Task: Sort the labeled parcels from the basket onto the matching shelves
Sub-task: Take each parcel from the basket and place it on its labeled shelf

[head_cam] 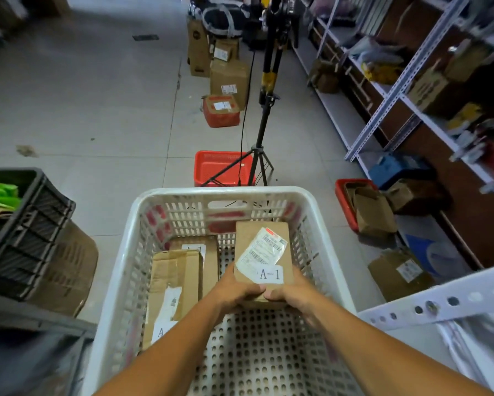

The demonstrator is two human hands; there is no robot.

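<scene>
A white perforated basket (142,212) fills the lower middle of the head view. Inside it, both hands hold a brown cardboard parcel (261,235) with a shipping label and a white tag reading A-1. My left hand (235,290) grips its near left corner, and my right hand (290,292) grips its near right corner, thumbs on top. Two more brown parcels lie at the basket's left: a long one (174,284) with a partly hidden tag, and behind it another parcel (208,252) with a tag partly covered.
Metal shelves (394,90) with boxes and bags run along the right. A tripod stand (264,115) rises just beyond the basket, over a red basket (222,167). Boxes sit on the floor ahead. A black crate (25,224) is at the left, a white shelf rail (440,298) at right.
</scene>
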